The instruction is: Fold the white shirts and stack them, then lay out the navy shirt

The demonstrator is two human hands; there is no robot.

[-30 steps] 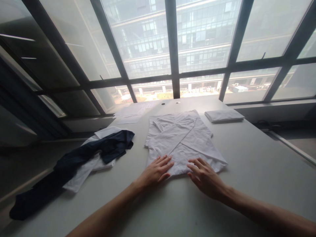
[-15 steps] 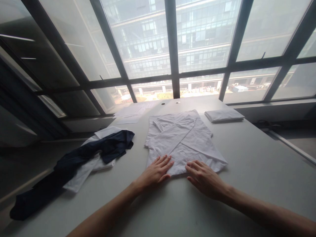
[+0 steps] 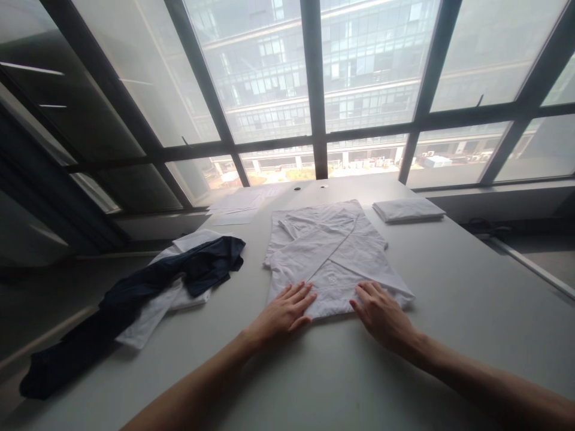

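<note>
A white shirt point(image 3: 332, 245) lies on the white tabletop point(image 3: 471, 311), a little short of its middle line from the far edge, with its hem end turned toward the near edge. Its sleeves are folded inward over the body, so 1 long slanting fold line crosses the cloth, and a small button point(image 3: 332, 279) shows below that line, near the hem. The 2 hands are apart, with a strip of the shirt's near end bare between them. The left hand point(image 3: 287, 310) lies flat on the hem's left part, fingers straight and slightly spread, thumb at the cloth's near border. The right hand point(image 3: 381, 314) rests at the hem's right part with fingers bent; whether cloth is pinched under them I cannot tell. Toward the tabletop's far right corner, near the right edge, is a folded white cloth point(image 3: 408, 211), apart from the shirt. Sheets of paper point(image 3: 238, 206) lie at the far left corner, and a small round hole point(image 3: 297, 189) sits near the far edge. A dark blue garment point(image 3: 157, 275) lies across white clothing point(image 3: 150, 320) by the left edge and hangs over it. Beyond the far edge stand windows point(image 3: 265, 72) in dark frames.
</note>
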